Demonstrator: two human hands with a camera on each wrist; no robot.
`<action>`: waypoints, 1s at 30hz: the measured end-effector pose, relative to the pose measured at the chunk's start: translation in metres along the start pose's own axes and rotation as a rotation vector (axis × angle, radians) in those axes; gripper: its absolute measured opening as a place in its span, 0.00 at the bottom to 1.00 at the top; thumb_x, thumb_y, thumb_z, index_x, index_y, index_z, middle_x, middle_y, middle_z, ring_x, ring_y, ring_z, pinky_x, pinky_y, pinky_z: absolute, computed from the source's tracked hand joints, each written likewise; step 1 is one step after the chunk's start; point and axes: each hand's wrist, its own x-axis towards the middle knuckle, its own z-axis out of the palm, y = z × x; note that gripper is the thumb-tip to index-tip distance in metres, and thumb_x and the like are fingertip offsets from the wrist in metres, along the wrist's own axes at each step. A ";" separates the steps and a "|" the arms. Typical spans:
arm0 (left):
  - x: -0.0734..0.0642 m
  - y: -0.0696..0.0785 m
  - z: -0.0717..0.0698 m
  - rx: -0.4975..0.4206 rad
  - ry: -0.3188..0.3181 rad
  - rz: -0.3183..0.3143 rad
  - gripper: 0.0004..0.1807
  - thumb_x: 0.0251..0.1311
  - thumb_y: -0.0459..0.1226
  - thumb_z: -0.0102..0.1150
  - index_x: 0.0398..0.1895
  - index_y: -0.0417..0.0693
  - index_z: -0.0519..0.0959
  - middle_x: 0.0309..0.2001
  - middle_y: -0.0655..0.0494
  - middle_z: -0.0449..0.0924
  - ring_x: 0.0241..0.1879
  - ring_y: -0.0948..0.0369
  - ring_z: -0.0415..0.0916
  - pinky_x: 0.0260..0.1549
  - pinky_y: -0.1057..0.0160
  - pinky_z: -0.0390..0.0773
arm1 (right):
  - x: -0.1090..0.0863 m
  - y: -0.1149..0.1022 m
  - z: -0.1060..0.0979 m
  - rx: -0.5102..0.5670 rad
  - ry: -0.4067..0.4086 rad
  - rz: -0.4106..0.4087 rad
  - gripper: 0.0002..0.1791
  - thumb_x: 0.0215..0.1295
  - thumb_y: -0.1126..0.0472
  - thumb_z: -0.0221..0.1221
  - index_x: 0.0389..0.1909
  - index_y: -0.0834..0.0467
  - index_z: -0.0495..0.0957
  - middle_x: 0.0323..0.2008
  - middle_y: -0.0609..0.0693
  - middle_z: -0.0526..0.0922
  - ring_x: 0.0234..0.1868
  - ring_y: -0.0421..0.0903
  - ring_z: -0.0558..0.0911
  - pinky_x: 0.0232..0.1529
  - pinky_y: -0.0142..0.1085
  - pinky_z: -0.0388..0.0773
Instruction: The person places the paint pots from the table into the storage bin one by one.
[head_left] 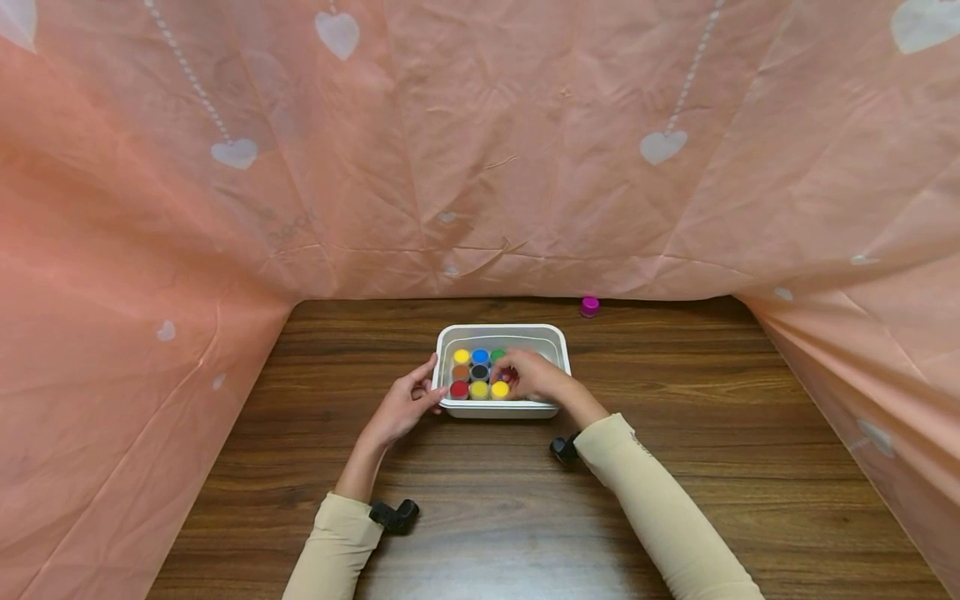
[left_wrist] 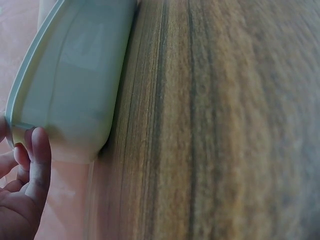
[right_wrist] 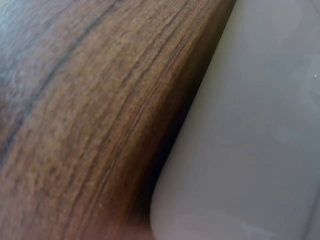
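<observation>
A white plastic container (head_left: 501,412) holds small round paint pots grouped in its left part. Their colours include yellow (head_left: 461,357), blue (head_left: 480,357), green (head_left: 498,355), brown (head_left: 460,373), black (head_left: 479,372) and red (head_left: 459,390). My left hand (head_left: 402,407) grips the container's front left corner, thumb over the rim and fingers against the outer wall, as the left wrist view also shows. Inside the container, my right hand (head_left: 534,377) has its fingers curled down around a pot at the right end of the middle row, mostly hidden behind them.
A magenta pot (head_left: 590,307) stands on the wooden table (head_left: 480,500) behind the container, near the back edge. Pink curtain (head_left: 480,167) with white hearts encloses the back and sides. The right wrist view shows the container's outer wall (right_wrist: 250,130) close up.
</observation>
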 end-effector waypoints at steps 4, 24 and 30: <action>-0.001 0.001 0.000 0.006 0.000 0.001 0.37 0.72 0.31 0.61 0.81 0.40 0.58 0.33 0.52 0.71 0.30 0.60 0.77 0.42 0.46 0.88 | -0.001 -0.002 -0.002 0.029 -0.010 0.022 0.15 0.49 0.75 0.75 0.37 0.59 0.87 0.33 0.53 0.76 0.32 0.40 0.75 0.33 0.26 0.79; -0.002 0.000 0.002 0.012 0.000 0.006 0.37 0.72 0.31 0.60 0.80 0.38 0.57 0.33 0.53 0.72 0.30 0.62 0.77 0.39 0.57 0.89 | -0.020 0.044 -0.089 0.046 0.344 0.135 0.14 0.67 0.66 0.67 0.51 0.65 0.84 0.48 0.63 0.82 0.51 0.59 0.82 0.57 0.53 0.82; -0.001 0.002 0.001 0.028 -0.005 -0.002 0.37 0.72 0.32 0.61 0.81 0.38 0.57 0.33 0.52 0.72 0.30 0.63 0.77 0.39 0.58 0.89 | -0.019 0.098 -0.105 -0.017 0.420 0.219 0.21 0.68 0.66 0.65 0.61 0.67 0.79 0.58 0.69 0.77 0.60 0.66 0.76 0.66 0.59 0.73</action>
